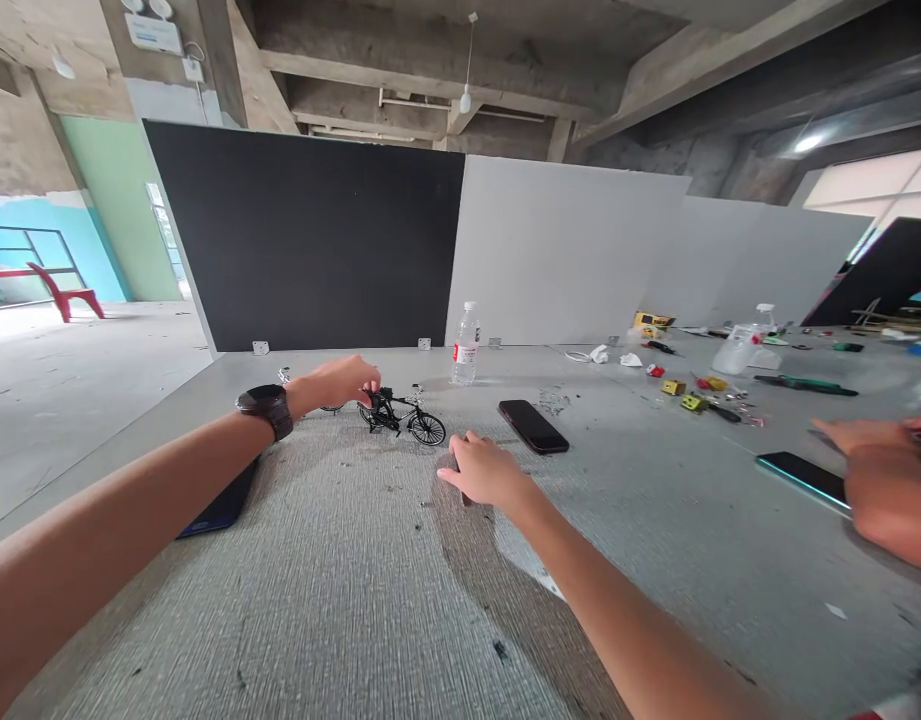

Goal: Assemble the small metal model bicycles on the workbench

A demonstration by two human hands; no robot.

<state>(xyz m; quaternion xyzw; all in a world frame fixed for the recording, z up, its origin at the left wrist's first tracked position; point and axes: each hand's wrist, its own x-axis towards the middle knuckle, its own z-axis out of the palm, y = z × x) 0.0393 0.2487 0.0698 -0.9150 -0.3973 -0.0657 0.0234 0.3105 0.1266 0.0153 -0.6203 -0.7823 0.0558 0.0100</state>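
Miniature bicycle (389, 414), black, stood upright on the tabletop (340, 600), its front wheel (428, 429) pointing right, near the right hand (490, 470). The left hand (344, 380) had its fingers pinched narrow on it at the rear. Right-hand fingers curled, slightly parted, over a small dark piece (465, 497); whether they gripped it could not be told. A phone (533, 427) lay just beyond that hand.
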